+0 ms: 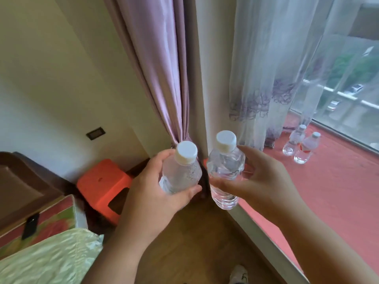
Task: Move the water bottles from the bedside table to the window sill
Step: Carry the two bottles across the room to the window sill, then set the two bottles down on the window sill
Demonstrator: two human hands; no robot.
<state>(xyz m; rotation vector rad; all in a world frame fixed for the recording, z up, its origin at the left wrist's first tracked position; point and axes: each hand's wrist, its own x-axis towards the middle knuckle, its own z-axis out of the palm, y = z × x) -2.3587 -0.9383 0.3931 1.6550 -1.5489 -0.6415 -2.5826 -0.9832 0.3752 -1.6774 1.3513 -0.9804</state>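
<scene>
My left hand grips a clear water bottle with a white cap, held upright over the wooden floor. My right hand grips a second clear bottle with a white cap, close beside the first and near the sill's left edge. Two more water bottles stand upright on the red window sill at the right, just in front of the sheer curtain.
A pink curtain hangs tied at the wall corner, and a sheer white curtain covers the window. An orange stool stands by the wall. The bed with a dark headboard lies at the lower left. A shoe shows on the floor.
</scene>
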